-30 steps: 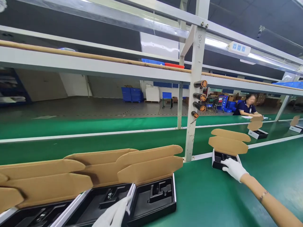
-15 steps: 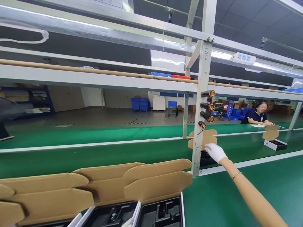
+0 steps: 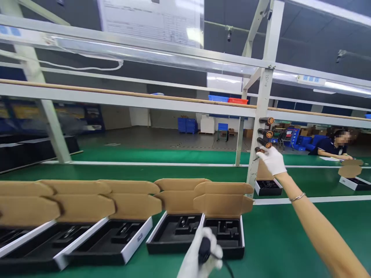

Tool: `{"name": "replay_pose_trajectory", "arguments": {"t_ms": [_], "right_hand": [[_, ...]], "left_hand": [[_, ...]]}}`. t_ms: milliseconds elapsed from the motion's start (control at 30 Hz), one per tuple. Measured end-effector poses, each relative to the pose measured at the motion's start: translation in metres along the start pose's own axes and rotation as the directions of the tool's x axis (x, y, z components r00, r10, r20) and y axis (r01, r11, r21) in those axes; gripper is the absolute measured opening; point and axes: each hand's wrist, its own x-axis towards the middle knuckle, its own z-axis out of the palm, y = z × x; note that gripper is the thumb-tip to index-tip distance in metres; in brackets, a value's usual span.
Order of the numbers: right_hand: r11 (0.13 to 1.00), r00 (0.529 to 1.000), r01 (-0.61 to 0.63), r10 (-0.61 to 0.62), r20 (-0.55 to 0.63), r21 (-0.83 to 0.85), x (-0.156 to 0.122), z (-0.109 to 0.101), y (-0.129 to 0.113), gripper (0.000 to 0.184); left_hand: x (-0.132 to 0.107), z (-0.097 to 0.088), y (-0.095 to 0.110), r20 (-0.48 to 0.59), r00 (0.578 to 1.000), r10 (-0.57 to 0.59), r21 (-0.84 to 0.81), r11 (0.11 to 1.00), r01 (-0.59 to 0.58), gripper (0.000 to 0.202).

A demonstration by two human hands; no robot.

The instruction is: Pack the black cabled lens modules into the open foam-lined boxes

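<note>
My right hand (image 3: 271,160), in a white glove, reaches up to the lowest of several black cylinders with orange ends (image 3: 266,133) fixed on the white upright post (image 3: 262,116); its fingers curl at the bottom cylinder. My left hand (image 3: 201,256), also gloved, is closed round a small black object with a cord at the lower middle. Just beyond it lie two open boxes with black foam inserts (image 3: 199,231). Another open box (image 3: 266,186) sits behind the post under my right hand.
A row of open cardboard boxes (image 3: 87,216) with raised brown flaps runs along the green belt (image 3: 275,247) to the left. A seated person (image 3: 333,144) works at far right beside another open box (image 3: 352,175). A metal frame and shelf rail (image 3: 130,100) cross overhead.
My right hand left the box beyond the post and rose to the cylinders on the post. The view swung left and pulled back. My left hand now shows holding a black object.
</note>
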Motion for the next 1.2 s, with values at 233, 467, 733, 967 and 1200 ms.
{"name": "replay_pose_trajectory", "arguments": {"t_ms": [233,467,733,967,1200], "right_hand": [[0.976,0.907,-0.053,-0.042,0.42,0.211,-0.092,-0.085,-0.092,0.026],[0.86,0.518,0.307,-0.511,0.686,0.408,-0.179,-0.13,-0.163,0.035],[0.982,0.573,0.076,-0.183,0.799,0.171,-0.204,-0.133,-0.173,0.02],[0.932,0.685,0.361,-0.284,0.671,0.025,-0.21,-0.131,-0.164,0.029],[0.936,0.81,0.288,-0.351,0.469,0.203,-0.21,-0.143,-0.16,0.046]], "left_hand": [[0.001,0.042,-0.007,0.165,0.984,-0.061,-0.114,0.99,0.081,0.053],[-0.014,0.061,-0.029,0.311,0.896,-0.317,-0.036,0.938,0.345,0.059],[-0.041,0.084,-0.032,0.234,0.95,-0.209,-0.156,0.956,0.249,0.048],[-0.058,0.074,-0.032,0.177,0.979,0.101,0.349,0.924,-0.159,0.056],[-0.059,0.069,-0.022,0.405,0.912,0.066,0.153,0.979,-0.139,0.044]]}}
